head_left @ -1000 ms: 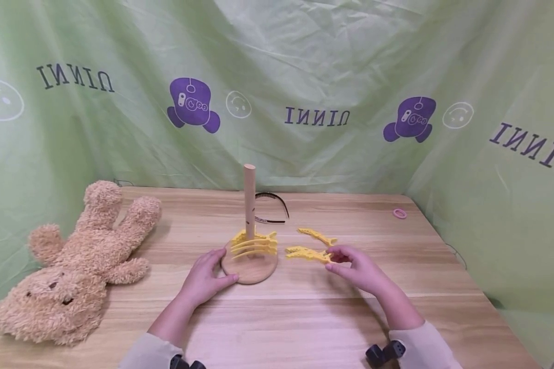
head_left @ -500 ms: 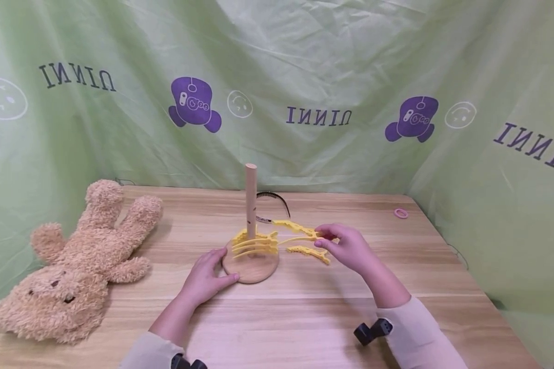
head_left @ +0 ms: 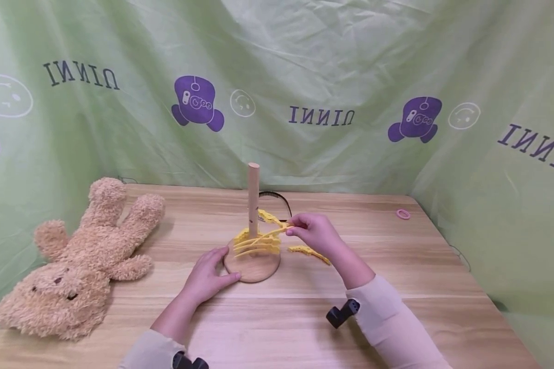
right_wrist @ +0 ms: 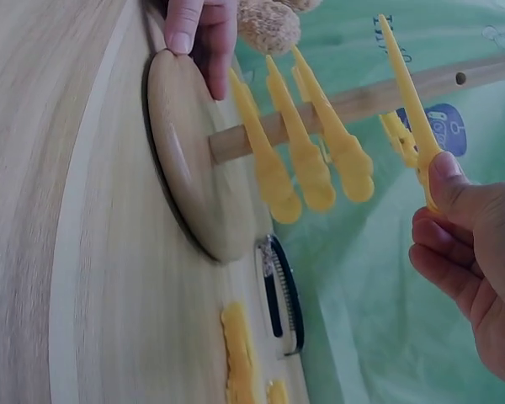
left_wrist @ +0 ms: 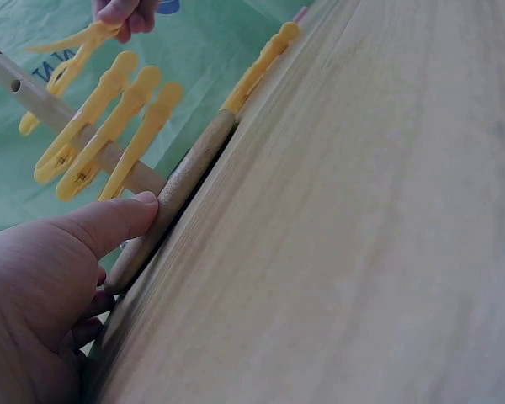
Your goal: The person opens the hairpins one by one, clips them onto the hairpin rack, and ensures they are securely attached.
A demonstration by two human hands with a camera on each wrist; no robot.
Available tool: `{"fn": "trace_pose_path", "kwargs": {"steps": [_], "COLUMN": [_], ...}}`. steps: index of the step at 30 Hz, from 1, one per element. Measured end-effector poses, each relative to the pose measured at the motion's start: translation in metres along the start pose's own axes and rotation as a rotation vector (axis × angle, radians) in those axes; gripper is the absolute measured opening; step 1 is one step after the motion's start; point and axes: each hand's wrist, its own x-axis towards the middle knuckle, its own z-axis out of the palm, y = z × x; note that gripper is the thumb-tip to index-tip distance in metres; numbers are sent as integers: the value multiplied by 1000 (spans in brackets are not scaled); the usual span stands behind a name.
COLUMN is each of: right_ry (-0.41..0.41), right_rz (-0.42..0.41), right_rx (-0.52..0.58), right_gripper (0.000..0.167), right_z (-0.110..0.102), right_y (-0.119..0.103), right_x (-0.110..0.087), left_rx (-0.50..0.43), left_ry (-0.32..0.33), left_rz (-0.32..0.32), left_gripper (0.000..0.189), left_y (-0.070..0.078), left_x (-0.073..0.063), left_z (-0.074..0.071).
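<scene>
My left hand (head_left: 206, 275) grips the edge of a round wooden base (left_wrist: 185, 181), thumb on top and fingers around the rim. An upright wooden post (head_left: 253, 192) rises from it. Three yellow hair clips (right_wrist: 305, 139) are clamped on the lower post, one above another. Between thumb and fingers, my right hand (head_left: 316, 233) pinches another yellow hair clip (right_wrist: 408, 88) by its handle end. Its jaws are spread, one on either side of the post, above the clamped clips. Another yellow clip (head_left: 309, 252) lies on the table right of the base.
Behind the post lies a black toothed headband (right_wrist: 282, 295). A tan teddy bear (head_left: 92, 251) is on its back along the left side of the table (head_left: 268, 328). A pink ring (head_left: 403, 214) sits at the far right. Green printed cloth (head_left: 277, 77) surrounds the table.
My right hand has lifted a yellow hair clip, its jaws spread, and carried it left to the post. My left hand keeps its grip on the base.
</scene>
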Motion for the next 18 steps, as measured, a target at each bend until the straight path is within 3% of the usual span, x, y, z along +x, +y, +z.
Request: {"fn": "trace_pose_path", "kwargs": {"steps": [18], "right_ry": [-80], "right_rz": [-34], "right_rx": [-15], "right_gripper": [20], "right_z": [21], "right_y": [-9], "right_x": [15], "left_rx": [-4], "left_ry": [12], "left_rz": [14], "left_gripper": [84], "left_y": [-3], "left_x": [1], "left_z": [2]}}
